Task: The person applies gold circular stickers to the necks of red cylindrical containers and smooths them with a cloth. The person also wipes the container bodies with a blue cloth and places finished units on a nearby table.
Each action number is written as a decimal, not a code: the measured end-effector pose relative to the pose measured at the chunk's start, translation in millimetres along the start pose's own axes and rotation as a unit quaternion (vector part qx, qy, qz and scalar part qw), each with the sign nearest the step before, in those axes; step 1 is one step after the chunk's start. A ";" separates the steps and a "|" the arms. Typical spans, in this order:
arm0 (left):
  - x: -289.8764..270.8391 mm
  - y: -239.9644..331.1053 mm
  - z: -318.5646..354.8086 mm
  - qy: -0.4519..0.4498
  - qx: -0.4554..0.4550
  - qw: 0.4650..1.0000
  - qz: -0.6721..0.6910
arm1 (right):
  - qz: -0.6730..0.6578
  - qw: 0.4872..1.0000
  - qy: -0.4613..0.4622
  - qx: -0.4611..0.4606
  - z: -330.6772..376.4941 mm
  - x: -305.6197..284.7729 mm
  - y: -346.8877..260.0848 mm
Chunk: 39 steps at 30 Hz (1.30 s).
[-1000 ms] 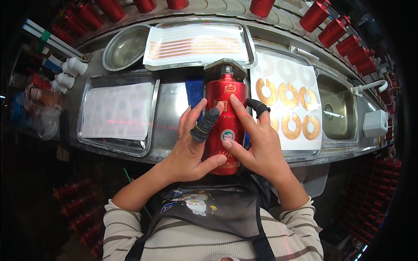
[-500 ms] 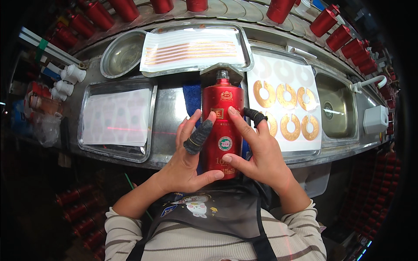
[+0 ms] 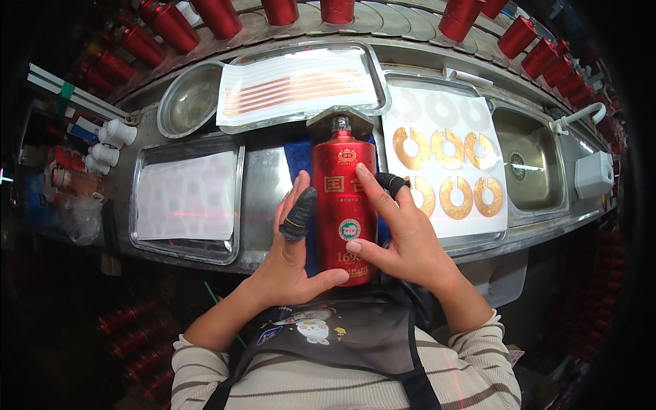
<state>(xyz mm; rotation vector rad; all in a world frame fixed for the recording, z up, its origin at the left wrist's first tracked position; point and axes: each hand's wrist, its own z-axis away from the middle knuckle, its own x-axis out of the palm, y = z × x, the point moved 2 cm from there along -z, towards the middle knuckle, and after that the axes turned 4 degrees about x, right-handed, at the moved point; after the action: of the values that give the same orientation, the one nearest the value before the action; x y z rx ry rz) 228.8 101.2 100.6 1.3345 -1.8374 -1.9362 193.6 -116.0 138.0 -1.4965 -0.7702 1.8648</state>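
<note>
A red bottle [image 3: 346, 222] with gold lettering and a round white-green sticker lies in front of me, its dark-capped neck pointing away against a metal rest [image 3: 339, 117]. Under it is a blue cloth [image 3: 298, 158]. At the bottle's left side is my left hand [image 3: 295, 251], fingers straight, a dark cover on one finger and the thumb touching the lower front. From the right, my right hand [image 3: 408, 238] lies over the bottle with spread fingers. Its index fingertip and thumb rest on the front; another finger wears a dark cover.
Gold ring labels [image 3: 448, 149] lie on a white sheet at right, beside a sink [image 3: 529, 164]. Gold strips [image 3: 294, 89] lie on the far tray, next to a metal bowl [image 3: 188, 99]. A left tray [image 3: 238, 205] holds pale sheets. Red bottles line a conveyor [image 3: 383, 17] behind.
My left fingers have drawn back off the bottle's front to its left side, uncovering gold lettering. The right index finger has shifted slightly. The view has moved a little.
</note>
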 end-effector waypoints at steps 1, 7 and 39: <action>0.4 -1.2 1.7 0.000 -0.009 1.000 0.023 | -0.016 1.000 -0.010 0.022 1.0 -2.3 1.2; 0.4 1.0 -6.9 -0.048 -0.003 0.993 0.105 | -0.058 0.998 0.030 -0.026 7.9 3.4 4.5; 0.3 -2.7 -5.2 0.014 0.056 0.998 -0.008 | 0.048 0.998 0.027 -0.016 -5.6 5.7 -13.9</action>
<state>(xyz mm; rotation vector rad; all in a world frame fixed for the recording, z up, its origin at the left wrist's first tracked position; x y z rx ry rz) 233.3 97.8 99.0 1.4048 -1.9536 -1.8385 199.6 -102.4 144.1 -1.6236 -0.7180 1.8809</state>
